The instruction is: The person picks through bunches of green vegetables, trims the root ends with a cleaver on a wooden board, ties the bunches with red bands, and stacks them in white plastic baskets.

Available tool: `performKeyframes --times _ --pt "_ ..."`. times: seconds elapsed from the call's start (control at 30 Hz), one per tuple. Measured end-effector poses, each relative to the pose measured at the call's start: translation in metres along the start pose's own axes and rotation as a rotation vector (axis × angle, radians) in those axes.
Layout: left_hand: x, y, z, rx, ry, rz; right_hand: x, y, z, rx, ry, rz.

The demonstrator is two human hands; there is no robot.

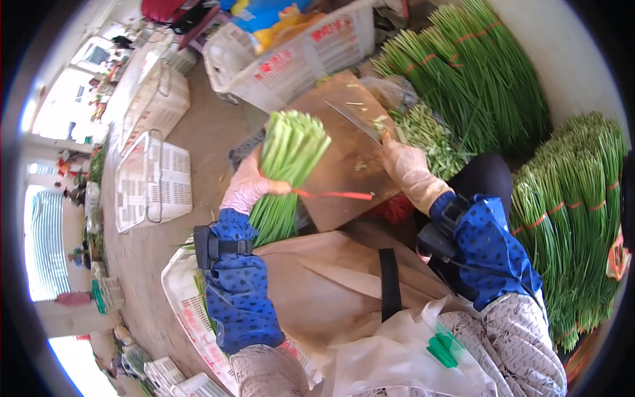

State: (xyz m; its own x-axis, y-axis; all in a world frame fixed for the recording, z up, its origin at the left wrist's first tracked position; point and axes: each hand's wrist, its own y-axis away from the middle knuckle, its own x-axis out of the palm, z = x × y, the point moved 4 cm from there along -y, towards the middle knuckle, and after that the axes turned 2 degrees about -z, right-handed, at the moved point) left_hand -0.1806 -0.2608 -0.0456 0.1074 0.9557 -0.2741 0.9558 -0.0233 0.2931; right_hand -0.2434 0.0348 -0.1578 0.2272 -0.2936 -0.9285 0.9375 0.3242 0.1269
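Note:
My left hand point(253, 183), in a pale glove, grips a bundle of long green stalks point(292, 144), cut ends up, over the left edge of a worn wooden cutting board point(332, 168). A red tie point(337, 194) runs around the bundle, its loose end stretching right across the board. In my gloved right hand point(404, 161) is a knife, its narrow blade point(353, 120) lying over the upper part of the board and pointing up and left. Small cut pieces are scattered on the board. Its handle is mostly hidden by my fingers.
Trimmed stalk ends point(429, 139) are heaped right of the board. Tied green bundles stand at the upper right point(476, 79) and right point(565, 223). A white plastic crate point(302, 59) is beyond the board, another point(154, 181) on the floor at left, and one point(186, 297) beside my left forearm.

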Motion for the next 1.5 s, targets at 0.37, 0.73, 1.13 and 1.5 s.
performKeyframes --times 0.37,0.73,1.13,1.5 --pt "-0.091 0.151 -0.139 1.026 0.777 -0.448 0.015 0.063 0.063 -0.331 -0.013 -0.099" --pt "0.040 0.328 0.137 0.224 1.480 -0.458 0.007 0.183 0.108 0.095 -2.136 1.033" --pt "0.001 0.359 -0.004 -0.098 -0.327 -0.654 -0.022 0.199 0.108 0.046 -1.625 0.792" --pt "0.102 0.203 -0.021 0.065 -0.384 -0.214 0.042 0.205 0.018 0.346 -1.346 1.416"
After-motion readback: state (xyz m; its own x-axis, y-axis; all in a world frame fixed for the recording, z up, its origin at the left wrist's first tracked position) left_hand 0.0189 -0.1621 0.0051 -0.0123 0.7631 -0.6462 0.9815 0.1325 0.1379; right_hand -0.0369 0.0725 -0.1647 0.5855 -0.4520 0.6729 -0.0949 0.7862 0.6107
